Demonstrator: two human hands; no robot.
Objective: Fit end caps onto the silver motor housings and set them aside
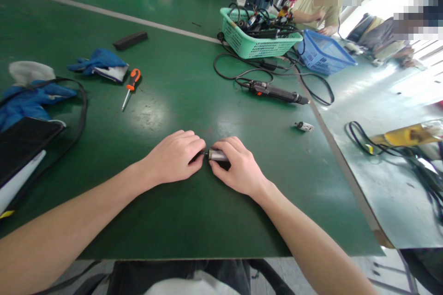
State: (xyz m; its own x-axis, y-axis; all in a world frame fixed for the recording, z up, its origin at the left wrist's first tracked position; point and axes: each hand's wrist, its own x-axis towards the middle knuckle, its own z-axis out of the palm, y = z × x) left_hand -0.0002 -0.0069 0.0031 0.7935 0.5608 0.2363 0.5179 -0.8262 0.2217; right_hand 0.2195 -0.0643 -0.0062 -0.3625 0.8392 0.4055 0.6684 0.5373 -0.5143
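Near the front of the table, my right hand (237, 163) is wrapped round a small silver cylinder (216, 155) that looks like a small motor. A thin shaft sticks out of its left end toward my other hand. My left hand (180, 156) is closed just left of that shaft, thumb and fingers pinched together. Whatever those fingers hold is hidden, and whether they touch the shaft I cannot tell. To the right lies a second small silver-and-black cylinder (304, 126). Beyond it rests a black electric screwdriver (278, 92) with its cable.
An orange-handled screwdriver (131, 85), blue gloves (100, 62) and a dark bar (130, 40) lie left. A green basket (263, 48) of tools and cables stands at the back beside a blue basket (321, 55). A yellow tool (408, 134) lies right. Two people sit beyond.
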